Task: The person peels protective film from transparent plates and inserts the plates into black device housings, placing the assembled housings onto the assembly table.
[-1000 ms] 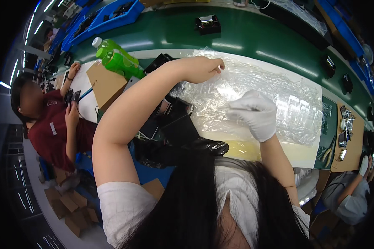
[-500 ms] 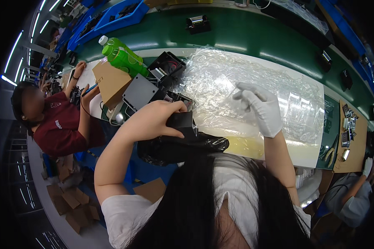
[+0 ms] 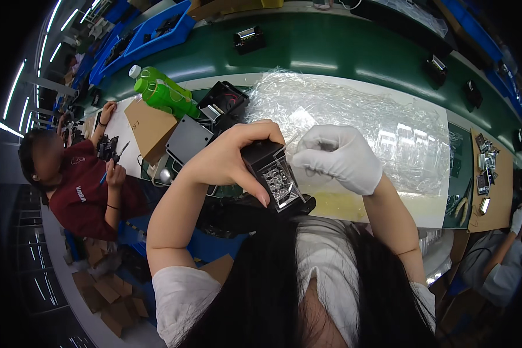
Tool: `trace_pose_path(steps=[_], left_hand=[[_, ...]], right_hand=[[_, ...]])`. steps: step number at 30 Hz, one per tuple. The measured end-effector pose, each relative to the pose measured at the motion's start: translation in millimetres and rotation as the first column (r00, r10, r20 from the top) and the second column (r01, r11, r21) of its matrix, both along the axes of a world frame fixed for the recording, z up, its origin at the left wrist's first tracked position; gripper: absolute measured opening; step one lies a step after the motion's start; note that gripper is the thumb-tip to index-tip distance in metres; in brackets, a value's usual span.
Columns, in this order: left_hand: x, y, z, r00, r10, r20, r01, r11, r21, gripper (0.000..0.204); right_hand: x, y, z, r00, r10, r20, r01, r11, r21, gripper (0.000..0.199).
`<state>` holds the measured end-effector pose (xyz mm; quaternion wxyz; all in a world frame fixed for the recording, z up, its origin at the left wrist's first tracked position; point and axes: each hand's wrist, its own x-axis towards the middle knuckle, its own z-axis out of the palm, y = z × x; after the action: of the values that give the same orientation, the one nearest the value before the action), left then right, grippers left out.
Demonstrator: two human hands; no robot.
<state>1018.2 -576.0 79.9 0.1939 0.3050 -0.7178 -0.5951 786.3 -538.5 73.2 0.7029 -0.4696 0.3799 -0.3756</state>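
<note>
Box [image 3: 263, 153], grasped by the left hand [image 3: 232, 152] over the counter [image 3: 325, 49] near its front edge, needs steadying; right hand's [image 3: 345, 158] hold unclear.

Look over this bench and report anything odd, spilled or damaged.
Two mild oddities: green bottles sit right by an open black case at the left, seemingly out of place near wiring; and the left hand, holding a black box, is bare while the right hand is gloved. No spill or obvious damage shows.
</note>
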Motion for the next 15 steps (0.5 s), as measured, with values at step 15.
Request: trace_pose_path(steps=[15], left_hand=[[-44, -18, -2, 1.000, 0.008, -0.030, -0.016, 0.958, -0.288, 0.069]], right_hand=[[-34, -5, -2, 0.994, -0.015, -0.107, 0.002, 0.992, -0.123, 0.018]])
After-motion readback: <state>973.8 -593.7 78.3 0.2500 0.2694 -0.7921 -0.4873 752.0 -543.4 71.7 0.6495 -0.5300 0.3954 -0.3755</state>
